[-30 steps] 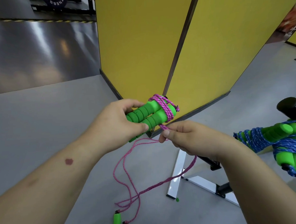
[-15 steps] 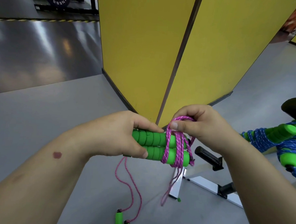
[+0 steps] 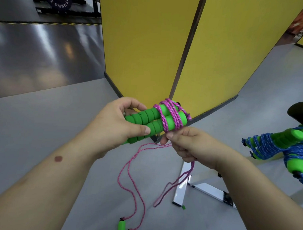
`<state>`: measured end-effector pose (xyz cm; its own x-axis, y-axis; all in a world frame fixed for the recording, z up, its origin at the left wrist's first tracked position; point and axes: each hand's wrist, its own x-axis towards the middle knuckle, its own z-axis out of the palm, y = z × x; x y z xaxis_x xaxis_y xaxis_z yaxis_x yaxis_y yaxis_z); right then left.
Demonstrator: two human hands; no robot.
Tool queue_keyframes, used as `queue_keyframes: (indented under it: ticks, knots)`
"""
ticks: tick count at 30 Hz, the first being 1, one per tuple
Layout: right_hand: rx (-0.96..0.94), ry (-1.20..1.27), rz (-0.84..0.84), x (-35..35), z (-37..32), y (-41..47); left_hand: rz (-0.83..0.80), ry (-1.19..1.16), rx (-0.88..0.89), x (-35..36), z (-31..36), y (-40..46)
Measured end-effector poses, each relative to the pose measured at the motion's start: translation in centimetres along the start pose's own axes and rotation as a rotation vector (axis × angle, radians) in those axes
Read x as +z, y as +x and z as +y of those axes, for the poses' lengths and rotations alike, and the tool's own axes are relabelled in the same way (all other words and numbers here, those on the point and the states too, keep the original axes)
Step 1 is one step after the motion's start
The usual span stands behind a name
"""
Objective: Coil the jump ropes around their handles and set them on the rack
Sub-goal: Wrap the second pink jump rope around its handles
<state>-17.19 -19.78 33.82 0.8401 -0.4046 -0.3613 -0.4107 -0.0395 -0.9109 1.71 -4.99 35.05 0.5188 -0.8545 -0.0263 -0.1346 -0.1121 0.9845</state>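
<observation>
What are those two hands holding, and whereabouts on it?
The left hand grips the two green handles at their near, unwrapped end. The right hand pinches the pink rope just below the coils.

Grey floor (image 3: 61, 122): 2 green handles (image 3: 123, 227), white stand foot (image 3: 180, 188).

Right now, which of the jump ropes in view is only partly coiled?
The pink rope: a few turns circle the green handles gripped by the left hand, the rest hangs loose past the right hand. The blue ropes at right are fully wound.
</observation>
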Motion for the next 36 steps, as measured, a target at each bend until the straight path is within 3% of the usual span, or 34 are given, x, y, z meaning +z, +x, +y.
queue_keyframes:
  ticks: [6, 12, 18, 22, 23, 25, 26, 29, 33, 36]
  knots:
    - [-0.042, -0.203, 0.05, -0.5, -1.5, -1.0, 0.093, 0.365, 0.017, 0.4, -0.1, 0.1]
    - [-0.26, -0.297, 0.148, -1.4, -2.8, -1.9, -0.159, 0.529, -0.011, 0.2, 0.7, -0.7]
    - [-0.413, -0.092, 0.225, -2.2, -2.3, -1.2, -0.365, 0.245, -0.018, -0.6, 1.6, -1.1]
    - [-0.291, 0.299, 0.133, -2.7, -0.6, -0.3, -0.442, -0.095, -0.009, -0.8, 1.8, -1.3]
    - [-0.176, 0.331, 0.184, -2.6, 0.4, 0.2, -0.437, -0.193, -0.014, -0.6, 1.8, -1.3]
    - [-0.018, 0.148, 0.268, -2.3, 1.8, 0.9, -0.39, -0.353, -0.021, -0.1, 1.7, -1.2]
    - [-0.042, 0.044, 0.237, -1.7, 1.6, 0.7, -0.346, -0.412, -0.028, 0.1, 1.7, -1.1]
    - [-0.109, 0.111, 0.158, 0.1, 0.3, 1.0, -0.157, -0.475, -0.043, 0.9, 1.4, -1.0]
    - [-0.052, -0.181, 0.168, 0.6, -0.3, 0.6, 0.079, -0.242, 0.004, 1.7, 0.8, -0.8]
    - [-0.087, -0.437, 0.181, 0.8, -1.1, 0.1, 0.163, 0.024, 0.08, 1.6, -0.1, -0.2]
